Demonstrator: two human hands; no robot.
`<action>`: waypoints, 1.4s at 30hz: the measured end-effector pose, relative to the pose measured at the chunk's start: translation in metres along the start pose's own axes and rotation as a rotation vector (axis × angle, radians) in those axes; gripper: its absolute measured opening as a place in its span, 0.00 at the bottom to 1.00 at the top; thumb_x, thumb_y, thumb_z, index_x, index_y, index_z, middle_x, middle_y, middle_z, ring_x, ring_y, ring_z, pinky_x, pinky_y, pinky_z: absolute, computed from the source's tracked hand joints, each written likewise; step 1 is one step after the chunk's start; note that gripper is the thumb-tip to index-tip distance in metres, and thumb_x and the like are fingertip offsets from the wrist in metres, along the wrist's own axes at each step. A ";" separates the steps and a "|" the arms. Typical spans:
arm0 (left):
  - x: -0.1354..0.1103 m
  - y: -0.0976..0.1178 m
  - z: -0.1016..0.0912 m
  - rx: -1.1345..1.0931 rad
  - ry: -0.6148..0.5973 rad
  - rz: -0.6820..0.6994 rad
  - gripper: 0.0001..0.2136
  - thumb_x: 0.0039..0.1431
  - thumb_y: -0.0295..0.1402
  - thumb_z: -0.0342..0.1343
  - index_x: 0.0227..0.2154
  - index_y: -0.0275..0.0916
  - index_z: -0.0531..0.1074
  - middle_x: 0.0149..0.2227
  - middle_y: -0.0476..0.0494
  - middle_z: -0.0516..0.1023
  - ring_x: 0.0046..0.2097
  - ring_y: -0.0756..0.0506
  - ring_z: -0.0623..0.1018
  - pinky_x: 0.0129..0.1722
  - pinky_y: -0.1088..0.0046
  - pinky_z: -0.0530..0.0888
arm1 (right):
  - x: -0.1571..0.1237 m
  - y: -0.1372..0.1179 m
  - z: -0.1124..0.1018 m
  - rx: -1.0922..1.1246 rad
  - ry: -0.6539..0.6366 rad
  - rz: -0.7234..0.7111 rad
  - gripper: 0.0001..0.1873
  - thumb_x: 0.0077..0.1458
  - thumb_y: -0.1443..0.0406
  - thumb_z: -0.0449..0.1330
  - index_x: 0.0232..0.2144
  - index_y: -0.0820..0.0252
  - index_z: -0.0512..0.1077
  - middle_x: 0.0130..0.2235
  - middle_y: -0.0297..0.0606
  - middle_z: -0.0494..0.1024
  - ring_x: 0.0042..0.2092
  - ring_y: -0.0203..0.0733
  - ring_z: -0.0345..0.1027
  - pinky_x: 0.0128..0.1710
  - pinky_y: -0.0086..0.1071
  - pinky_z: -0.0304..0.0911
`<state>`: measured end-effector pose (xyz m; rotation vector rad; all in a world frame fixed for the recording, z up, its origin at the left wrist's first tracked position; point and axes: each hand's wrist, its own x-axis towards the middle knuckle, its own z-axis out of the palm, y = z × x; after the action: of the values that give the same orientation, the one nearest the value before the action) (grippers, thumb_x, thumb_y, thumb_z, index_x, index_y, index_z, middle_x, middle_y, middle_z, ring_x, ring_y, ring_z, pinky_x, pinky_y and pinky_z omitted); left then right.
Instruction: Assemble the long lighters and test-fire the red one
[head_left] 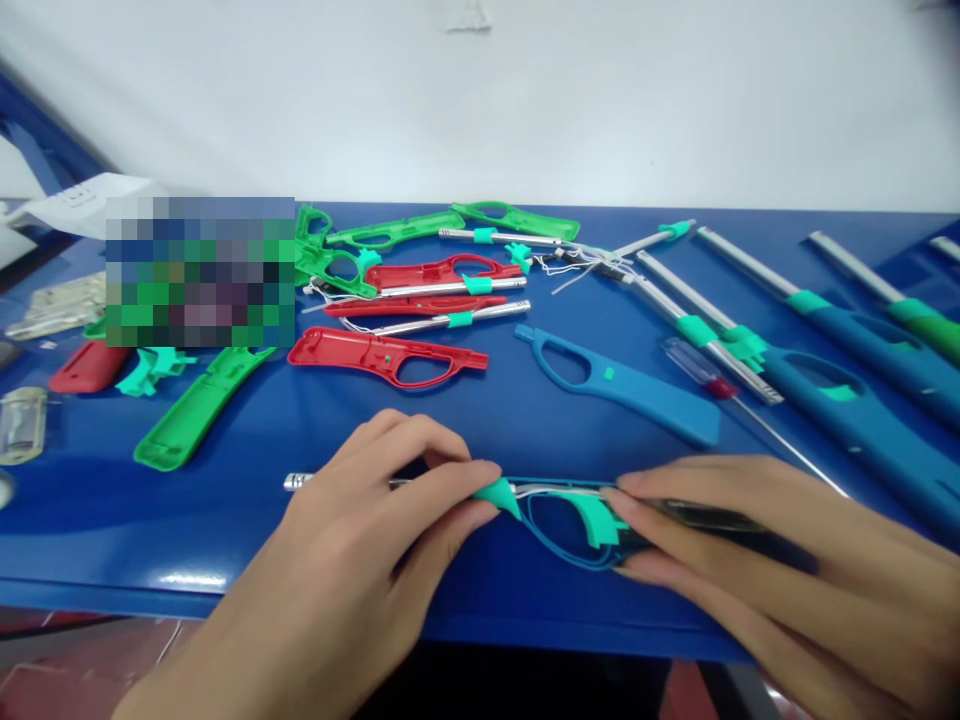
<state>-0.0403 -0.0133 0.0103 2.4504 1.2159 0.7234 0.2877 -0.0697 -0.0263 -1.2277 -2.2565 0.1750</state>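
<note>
Near the table's front edge, both my hands hold an opened blue gas lighter (pixel 574 560), its trigger loop facing me. My left hand (pixel 382 530) pinches the turquoise collar (pixel 496 493) where the metal tube (pixel 298 482) joins the body; the tube's tip sticks out to the left. My right hand (pixel 720 540) grips the handle end, fingers closed around the blue shell and a dark, see-through part (pixel 701 515). White wires run along the body between my hands. A turquoise trigger (pixel 598 520) sits at the loop. Beyond lies a separate blue half shell (pixel 622 388).
Red half shells (pixel 382 355), green half shells (pixel 199 410) and wired metal tubes (pixel 420 325) lie across the blue table (pixel 247 545). A screwdriver (pixel 720 385) and assembled blue lighters (pixel 862 430) are at right. Clear plastic parts (pixel 24 425) lie at left. A white wall (pixel 525 120) stands behind.
</note>
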 end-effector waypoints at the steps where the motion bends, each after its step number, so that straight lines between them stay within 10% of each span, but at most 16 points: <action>1: 0.000 0.000 0.000 -0.001 -0.002 0.002 0.12 0.82 0.26 0.60 0.55 0.55 0.79 0.54 0.56 0.81 0.54 0.50 0.81 0.54 0.77 0.75 | 0.001 0.000 0.000 -0.005 0.006 -0.010 0.23 0.84 0.62 0.53 0.67 0.36 0.83 0.60 0.35 0.88 0.58 0.46 0.86 0.61 0.40 0.85; 15: 0.003 -0.001 0.001 -0.009 0.013 0.039 0.16 0.80 0.24 0.60 0.60 0.53 0.80 0.55 0.52 0.82 0.55 0.50 0.83 0.58 0.78 0.80 | 0.037 -0.006 -0.023 -0.160 0.113 0.095 0.16 0.80 0.57 0.61 0.64 0.39 0.80 0.61 0.28 0.89 0.57 0.47 0.88 0.59 0.41 0.83; 22: 0.004 -0.004 0.001 -0.033 0.028 -0.022 0.13 0.79 0.25 0.61 0.53 0.52 0.83 0.53 0.53 0.83 0.46 0.50 0.86 0.50 0.78 0.83 | 0.074 0.027 -0.019 -0.329 0.039 0.019 0.22 0.81 0.52 0.60 0.66 0.54 0.81 0.59 0.45 0.91 0.56 0.60 0.89 0.54 0.55 0.85; 42: 0.001 -0.012 0.001 0.019 0.066 -0.063 0.08 0.80 0.32 0.63 0.52 0.55 0.82 0.54 0.52 0.83 0.51 0.45 0.86 0.51 0.69 0.80 | 0.063 0.035 -0.030 -0.330 -0.083 -0.026 0.20 0.83 0.56 0.54 0.67 0.49 0.78 0.58 0.40 0.91 0.48 0.53 0.91 0.42 0.43 0.87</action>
<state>-0.0473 -0.0057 0.0042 2.4091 1.3242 0.7842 0.3026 -0.0028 0.0115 -1.3760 -2.4409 -0.1675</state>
